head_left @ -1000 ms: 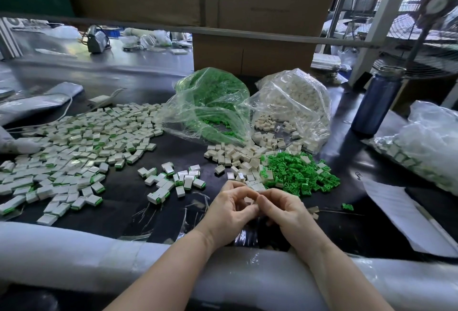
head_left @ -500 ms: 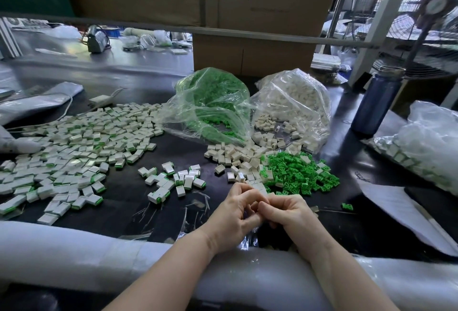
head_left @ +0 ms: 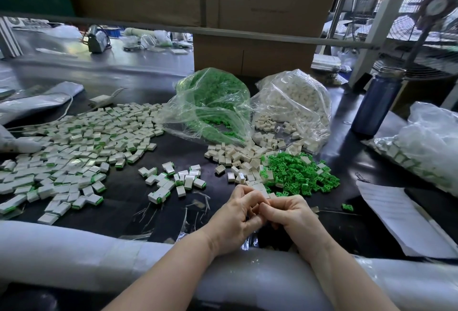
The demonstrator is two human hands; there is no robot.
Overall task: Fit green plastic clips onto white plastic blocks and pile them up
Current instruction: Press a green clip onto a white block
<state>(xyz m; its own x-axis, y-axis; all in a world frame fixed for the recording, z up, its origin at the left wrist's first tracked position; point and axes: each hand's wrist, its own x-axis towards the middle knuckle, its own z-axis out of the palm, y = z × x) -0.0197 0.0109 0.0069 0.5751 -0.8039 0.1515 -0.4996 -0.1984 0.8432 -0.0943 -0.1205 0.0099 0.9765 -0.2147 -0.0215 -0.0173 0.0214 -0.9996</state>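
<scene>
My left hand (head_left: 235, 219) and my right hand (head_left: 292, 216) meet just above the table's near edge, fingers curled, pinching a small white block between their fingertips; the part is almost wholly hidden. Just beyond them lie loose white blocks (head_left: 238, 157) and a heap of green clips (head_left: 297, 174). Fitted blocks with green ends spread in a wide pile (head_left: 74, 147) at the left. A smaller group (head_left: 173, 181) of them lies nearer the middle.
Two open clear bags stand behind: one of green clips (head_left: 213, 102), one of white blocks (head_left: 295, 102). A blue bottle (head_left: 376, 104), another filled bag (head_left: 428, 147) and a paper sheet (head_left: 401, 216) lie right. One stray clip (head_left: 347, 207) sits near the paper. A white padded roll (head_left: 74, 256) lines the near edge.
Both hands have drawn a little toward me and closed tighter together around the small part. The piles on the table have not moved.
</scene>
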